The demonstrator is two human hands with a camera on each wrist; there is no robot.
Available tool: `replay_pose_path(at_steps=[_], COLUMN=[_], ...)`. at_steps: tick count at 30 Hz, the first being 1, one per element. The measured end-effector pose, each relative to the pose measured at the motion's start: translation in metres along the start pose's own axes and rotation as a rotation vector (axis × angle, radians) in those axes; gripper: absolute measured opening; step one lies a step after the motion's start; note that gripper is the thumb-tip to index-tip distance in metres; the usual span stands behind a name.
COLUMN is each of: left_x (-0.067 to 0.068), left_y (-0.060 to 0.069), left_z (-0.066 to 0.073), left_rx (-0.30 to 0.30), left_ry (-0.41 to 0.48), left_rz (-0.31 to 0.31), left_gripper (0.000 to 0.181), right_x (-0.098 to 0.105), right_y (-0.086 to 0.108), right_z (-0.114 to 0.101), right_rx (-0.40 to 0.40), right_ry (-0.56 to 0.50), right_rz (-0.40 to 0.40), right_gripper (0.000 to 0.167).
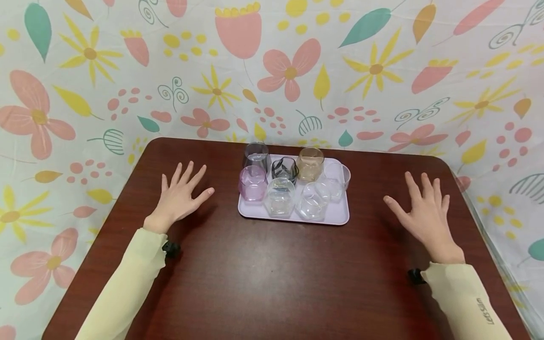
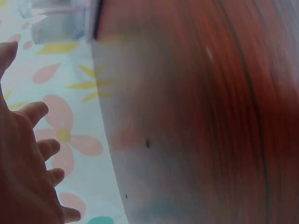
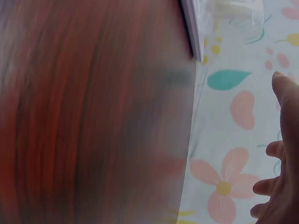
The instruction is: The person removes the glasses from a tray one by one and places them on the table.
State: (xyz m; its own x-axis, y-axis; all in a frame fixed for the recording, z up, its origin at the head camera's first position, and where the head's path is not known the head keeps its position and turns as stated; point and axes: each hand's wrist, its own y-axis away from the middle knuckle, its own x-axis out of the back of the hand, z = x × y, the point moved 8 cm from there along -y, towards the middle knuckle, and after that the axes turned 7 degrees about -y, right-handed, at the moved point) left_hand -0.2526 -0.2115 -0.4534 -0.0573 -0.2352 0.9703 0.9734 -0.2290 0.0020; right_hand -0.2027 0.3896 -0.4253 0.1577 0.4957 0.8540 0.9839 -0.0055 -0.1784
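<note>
My left hand [image 1: 178, 198] hovers over the left part of the table with its fingers spread, holding nothing. On the other side my right hand [image 1: 427, 222] is likewise spread and holds nothing. Between them, apart from both, lies a pale lilac tray [image 1: 242, 211] crowded with several glasses. A pink glass [image 1: 252, 184] stands at its left, in front of a dark grey glass [image 1: 257, 158]. A dark wavy glass [image 1: 284, 171] and an amber glass [image 1: 310, 165] stand toward the back. Clear glasses, among them a faceted clear glass [image 1: 279, 198], fill the front and right.
The dark brown wooden table [image 1: 263, 283] reaches back to a floral-patterned cloth [image 1: 289, 108] hanging behind and at the sides. In the left wrist view, part of a glass [image 2: 58, 28] juts beyond the tray's edge line. Black wrist straps [image 1: 171, 249] show at the cuffs.
</note>
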Motion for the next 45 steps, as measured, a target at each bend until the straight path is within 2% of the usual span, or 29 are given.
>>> replay_pose_path(at_steps=[9,15,19,23,29,35,37,45], left_x=[-0.003,-0.013,-0.021,-0.029,-0.047,-0.058,-0.062,-0.071], left_y=[0.001,0.004,0.004,0.001,-0.003,-0.005,-0.005,-0.009], left_z=[0.023,0.036,0.045,0.051,0.063,0.073,0.075,0.076], left_rx=[-0.020,-0.021,-0.025,0.009,0.100,0.176,0.190,0.218], left_ry=[0.152,0.297,0.426,0.591,0.824,1.086,1.120,1.150], left_rz=[0.009,-0.032,-0.025,-0.036,-0.108,-0.123,-0.127,-0.108], left_gripper=[0.088,0.088,0.086,0.083,0.081,0.074,0.072,0.062], right_x=[-0.006,-0.019,-0.029,-0.038,-0.050,-0.060,-0.062,-0.068], right_y=[0.006,0.006,0.006,0.004,-0.001,-0.013,-0.017,-0.031], right_z=[-0.037,-0.058,-0.067,-0.073,-0.081,-0.090,-0.092,-0.098], right_rx=[0.100,0.122,0.136,0.157,0.203,0.198,0.197,0.232], right_ry=[-0.125,-0.163,-0.174,-0.191,-0.244,-0.309,-0.334,-0.395], right_rz=[0.113,0.085,0.061,0.050,0.059,0.018,0.006,-0.008], right_gripper=[0.080,0.077,0.076,0.075,0.071,0.070,0.070,0.070])
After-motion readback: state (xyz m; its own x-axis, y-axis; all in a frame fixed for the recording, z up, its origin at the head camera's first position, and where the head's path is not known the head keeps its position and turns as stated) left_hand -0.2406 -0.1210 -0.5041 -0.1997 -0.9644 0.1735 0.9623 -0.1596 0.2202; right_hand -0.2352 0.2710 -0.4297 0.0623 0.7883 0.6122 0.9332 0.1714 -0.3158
